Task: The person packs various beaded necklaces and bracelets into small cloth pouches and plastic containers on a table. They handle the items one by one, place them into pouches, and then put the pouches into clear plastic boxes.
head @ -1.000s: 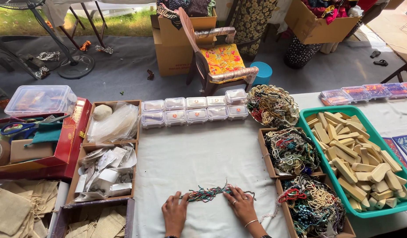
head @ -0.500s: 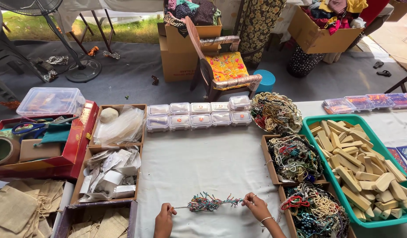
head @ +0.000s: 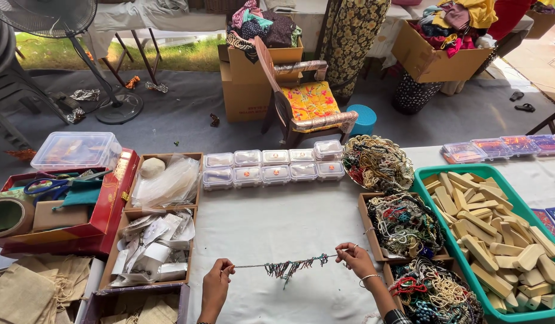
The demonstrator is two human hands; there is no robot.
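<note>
A thin chain necklace with a fringe of small multicoloured beads (head: 287, 266) hangs stretched taut just above the white tablecloth (head: 277, 222). My left hand (head: 217, 285) pinches its left end. My right hand (head: 355, 259), a bangle on the wrist, pinches the right end slightly higher up. The beaded fringe dangles from the middle of the chain between the two hands.
Right of my hands stand boxes of tangled bead necklaces (head: 404, 223) and a green tray of wooden blocks (head: 497, 230). Small clear lidded boxes (head: 271, 165) line the back. Cardboard trays of packets (head: 152, 247) and a red box with scissors (head: 61, 201) sit left. A chair (head: 304, 102) stands behind.
The necklace lay bunched on the cloth under both hands. I have lifted it and pulled my hands apart, so the chain now runs straight between them.
</note>
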